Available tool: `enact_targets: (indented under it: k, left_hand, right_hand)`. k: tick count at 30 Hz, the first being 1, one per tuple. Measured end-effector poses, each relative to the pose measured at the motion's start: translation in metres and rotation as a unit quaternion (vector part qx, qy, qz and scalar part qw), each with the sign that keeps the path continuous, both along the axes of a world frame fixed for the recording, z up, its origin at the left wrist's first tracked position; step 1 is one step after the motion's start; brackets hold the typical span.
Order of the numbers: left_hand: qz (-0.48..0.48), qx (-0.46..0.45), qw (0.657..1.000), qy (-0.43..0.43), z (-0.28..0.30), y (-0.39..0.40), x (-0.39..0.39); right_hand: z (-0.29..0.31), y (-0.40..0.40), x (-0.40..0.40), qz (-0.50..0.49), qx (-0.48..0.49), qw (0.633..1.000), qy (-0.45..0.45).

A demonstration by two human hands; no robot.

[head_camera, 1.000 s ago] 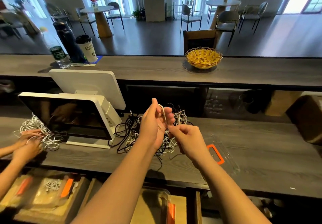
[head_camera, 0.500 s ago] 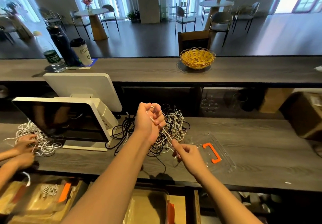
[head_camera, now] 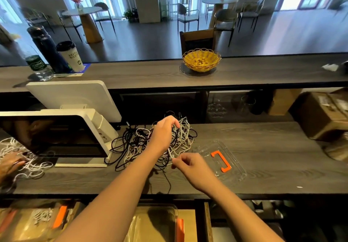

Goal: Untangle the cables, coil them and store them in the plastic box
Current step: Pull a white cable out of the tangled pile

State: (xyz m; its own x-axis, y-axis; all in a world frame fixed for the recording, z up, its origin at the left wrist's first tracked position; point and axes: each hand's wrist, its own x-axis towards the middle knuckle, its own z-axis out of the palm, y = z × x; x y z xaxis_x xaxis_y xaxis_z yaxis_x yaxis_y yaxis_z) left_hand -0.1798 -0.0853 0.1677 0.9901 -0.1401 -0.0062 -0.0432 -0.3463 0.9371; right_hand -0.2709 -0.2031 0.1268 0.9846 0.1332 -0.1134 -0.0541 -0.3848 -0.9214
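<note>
- Head view: a tangled heap of black and white cables [head_camera: 150, 144] lies on the grey wooden counter [head_camera: 273, 147], between a white point-of-sale screen [head_camera: 56, 134] on the left and a clear plastic lid with an orange handle [head_camera: 220, 161] on the right.
- The left hand [head_camera: 163, 133] reaches down into the top of the heap, fingers curled among the strands and apparently gripping some of them, though the fingertips are partly hidden in the tangle.
- The right hand [head_camera: 190, 163] sits at the near right edge of the heap, thumb and forefinger pinched together on a thin white cable [head_camera: 170, 154] that runs up from them into the pile.
- A clear plastic box [head_camera: 156, 223] with an orange clip sits on the lower shelf under the counter, just in front of the person; no cable is visible inside it.
- At the far left another person's hand [head_camera: 10, 163] rests on a separate tangle of white cords [head_camera: 28, 164].
- On the raised bar behind stand a yellow woven basket [head_camera: 201, 60], a paper coffee cup [head_camera: 70, 56], a dark flask [head_camera: 47, 49] and a water bottle [head_camera: 37, 66].
</note>
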Motion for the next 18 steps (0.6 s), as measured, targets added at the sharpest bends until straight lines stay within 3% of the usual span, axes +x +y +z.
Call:
enact_targets:
  k: [6,10,12,16,18]
  left_hand:
    - [-0.108,-0.019,0.989,0.097,-0.015,0.007,0.011]
    - [-0.188,-0.113,0.941,0.259,-0.014,0.013,0.006]
    - [-0.223,-0.130,0.918,0.301,-0.009,0.014,0.005]
    - [-0.265,-0.066,0.912,0.306,-0.006,0.018,0.003]
    - [-0.312,-0.030,0.893,0.323,-0.008,0.023,0.006]
  right_hand:
    - [0.034,-0.004,0.014,0.016,-0.019,0.998,-0.065]
    - [0.043,-0.010,0.029,0.017,-0.070,0.993,-0.095]
    - [0.047,-0.012,0.039,-0.013,-0.131,0.983,-0.126]
    - [0.049,-0.015,0.056,-0.048,-0.222,0.960,-0.165]
    - [0.052,-0.017,0.063,-0.053,-0.234,0.956,-0.168]
